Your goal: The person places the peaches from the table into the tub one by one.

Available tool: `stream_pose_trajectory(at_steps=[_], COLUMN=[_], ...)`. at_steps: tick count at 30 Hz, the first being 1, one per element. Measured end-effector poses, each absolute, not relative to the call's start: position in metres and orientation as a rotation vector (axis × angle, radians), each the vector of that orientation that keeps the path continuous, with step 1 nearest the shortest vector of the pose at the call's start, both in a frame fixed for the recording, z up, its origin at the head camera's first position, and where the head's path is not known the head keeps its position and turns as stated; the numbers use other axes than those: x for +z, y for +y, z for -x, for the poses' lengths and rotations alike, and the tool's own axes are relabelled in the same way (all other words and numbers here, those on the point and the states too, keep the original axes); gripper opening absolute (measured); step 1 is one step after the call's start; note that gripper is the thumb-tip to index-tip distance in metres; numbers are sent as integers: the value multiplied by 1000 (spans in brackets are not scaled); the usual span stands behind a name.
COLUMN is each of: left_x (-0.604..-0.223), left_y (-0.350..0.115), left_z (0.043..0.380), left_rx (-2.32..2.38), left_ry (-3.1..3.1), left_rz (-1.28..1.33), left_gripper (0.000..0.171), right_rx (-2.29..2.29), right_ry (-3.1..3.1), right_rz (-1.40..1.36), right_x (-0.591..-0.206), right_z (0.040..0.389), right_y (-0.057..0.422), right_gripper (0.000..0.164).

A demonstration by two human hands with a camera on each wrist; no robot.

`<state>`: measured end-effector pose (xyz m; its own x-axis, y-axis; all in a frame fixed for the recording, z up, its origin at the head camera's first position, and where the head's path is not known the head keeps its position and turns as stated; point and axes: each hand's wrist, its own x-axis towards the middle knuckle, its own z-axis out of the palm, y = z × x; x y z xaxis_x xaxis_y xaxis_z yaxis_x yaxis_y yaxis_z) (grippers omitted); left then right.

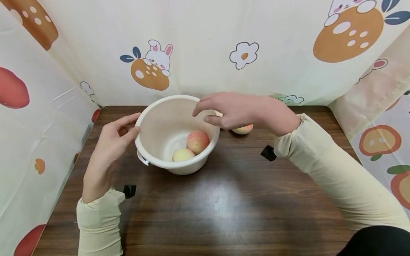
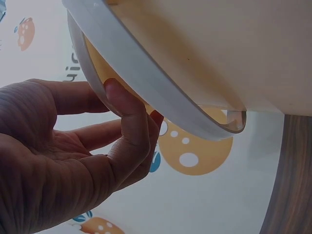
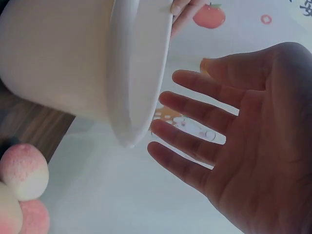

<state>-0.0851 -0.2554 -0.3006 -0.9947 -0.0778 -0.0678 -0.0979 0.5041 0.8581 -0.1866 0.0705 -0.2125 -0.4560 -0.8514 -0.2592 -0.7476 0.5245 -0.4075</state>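
Observation:
A white plastic bucket [image 1: 177, 165] stands on the table. Inside it lie a reddish peach [image 1: 197, 142] and a pale yellow one [image 1: 183, 154], side by side. The left hand [image 1: 110, 144] pinches the bucket's left rim between thumb and fingers; its curled fingers show against the rim [image 2: 161, 97] in the left wrist view. Over the right rim hovers the right hand [image 1: 235, 109], holding nothing. In the right wrist view its fingers [image 3: 187, 139] are extended and spread apart.
More peaches [image 1: 242, 129] lie on the table behind the right hand; the right wrist view has several, one pink-topped [image 3: 24, 170]. The dark wooden table [image 1: 205, 213] ends at patterned curtains [image 1: 205, 46] at the back and sides. A white handle [image 1: 142, 158] hangs at the bucket's left.

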Motion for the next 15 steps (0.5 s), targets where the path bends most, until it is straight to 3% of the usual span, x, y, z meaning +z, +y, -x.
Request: stream_pose_trajectory(at_steps=[15], left_x=[-301], left_y=[-254], left_z=[84], left_rx=[1550], left_ry=[2705], left_rz=[167], left_gripper=[49], right_rx=[-479], right_ry=[2429], right_rz=[1130], right_x=[-231], right_z=[210], right_y=[111], right_gripper=[39])
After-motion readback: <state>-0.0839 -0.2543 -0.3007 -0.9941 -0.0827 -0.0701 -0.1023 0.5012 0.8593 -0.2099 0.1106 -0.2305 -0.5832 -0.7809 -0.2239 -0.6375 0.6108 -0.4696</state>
